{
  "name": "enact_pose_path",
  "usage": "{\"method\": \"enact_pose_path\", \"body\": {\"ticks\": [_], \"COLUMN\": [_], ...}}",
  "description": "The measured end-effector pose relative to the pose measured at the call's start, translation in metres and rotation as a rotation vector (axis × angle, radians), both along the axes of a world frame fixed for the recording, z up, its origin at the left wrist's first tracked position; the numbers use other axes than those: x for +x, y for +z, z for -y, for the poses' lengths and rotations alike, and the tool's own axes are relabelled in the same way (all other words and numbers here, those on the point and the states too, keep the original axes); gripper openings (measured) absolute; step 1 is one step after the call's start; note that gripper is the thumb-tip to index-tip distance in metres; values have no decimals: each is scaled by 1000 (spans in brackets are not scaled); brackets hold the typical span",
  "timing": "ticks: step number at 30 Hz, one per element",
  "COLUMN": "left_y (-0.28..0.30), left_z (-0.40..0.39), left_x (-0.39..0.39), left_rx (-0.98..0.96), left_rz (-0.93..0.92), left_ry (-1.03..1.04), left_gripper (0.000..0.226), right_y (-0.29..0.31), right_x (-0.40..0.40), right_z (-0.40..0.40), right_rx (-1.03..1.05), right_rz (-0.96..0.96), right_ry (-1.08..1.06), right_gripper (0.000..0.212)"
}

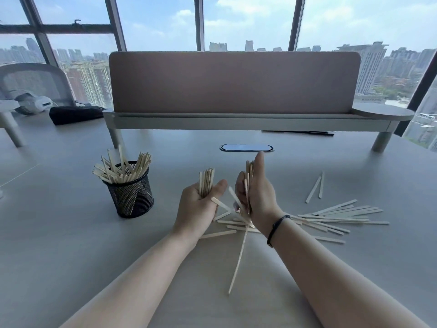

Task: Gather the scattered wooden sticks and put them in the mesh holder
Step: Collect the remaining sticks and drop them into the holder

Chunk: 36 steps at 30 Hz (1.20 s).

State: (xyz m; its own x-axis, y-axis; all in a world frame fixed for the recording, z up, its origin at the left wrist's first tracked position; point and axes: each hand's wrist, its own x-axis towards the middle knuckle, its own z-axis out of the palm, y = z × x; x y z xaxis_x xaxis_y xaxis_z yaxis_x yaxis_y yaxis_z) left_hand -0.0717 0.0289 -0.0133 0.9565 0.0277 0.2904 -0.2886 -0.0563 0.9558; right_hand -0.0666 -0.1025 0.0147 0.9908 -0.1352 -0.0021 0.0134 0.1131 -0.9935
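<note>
Pale flat wooden sticks (207,182) bunched in left hand (201,207), more clamped in right hand (256,192); best squared upright before dropping into black mesh holder (130,192).

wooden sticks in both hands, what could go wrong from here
1. The right hand holds its sticks loosely; one long stick already dangles below the wrist and may drop.
2. The mesh holder is crowded with sticks fanning outward, so pushing in the left hand bundle could knock some out or tip it.
3. Many scattered sticks remain on the table.
</note>
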Motion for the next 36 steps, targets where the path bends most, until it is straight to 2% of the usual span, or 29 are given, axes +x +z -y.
{"method": "enact_pose_path", "body": {"ticks": [2, 4, 8, 11, 14, 18, 21, 25, 28, 32, 36], "left_y": [0, 1, 4, 4, 5, 6, 4, 3, 6, 7, 14], "left_z": [2, 5, 7, 6, 4, 4, 5, 6, 4, -1, -3], "left_x": [-3, -5, -9, -8, -10, -13, -8, -5, -5, -3, -9], "left_rx": [45, 73, 105, 76, 2, 47, 98, 71, 46, 80, -72], "left_rz": [27, 44, 54, 29, 8, 147, 166, 154, 112, 76, -49], "left_ry": [-24, -33, 2, -31, -122, -232, -204, -180, -94, 2, -12], "left_gripper": [62, 65, 67, 67, 63, 65, 55, 54, 52, 59, 61], "right_y": [-2, -3, -3, -3, -2, 0, -2, -5, -5, -3, 4], "right_x": [-1, -3, -6, -6, -4, -3, -4, -7, -12, -14, -11], "right_z": [-4, -9, -10, -10, -8, -6, -11, -13, -14, -21, -21], "right_rx": [-24, 0, -30, -3, 115, 142, 51, 97, 51, 77, 51], "right_rz": [0, 1, 22, 44, 32, -28, -39, -61, -69, -57, 12], "right_ry": [16, 43, 51, 48, 38, -5, 9, 84, 129, 198, 178], "right_gripper": [80, 70, 64, 70, 68, 68, 66, 72, 73, 66, 62]}}
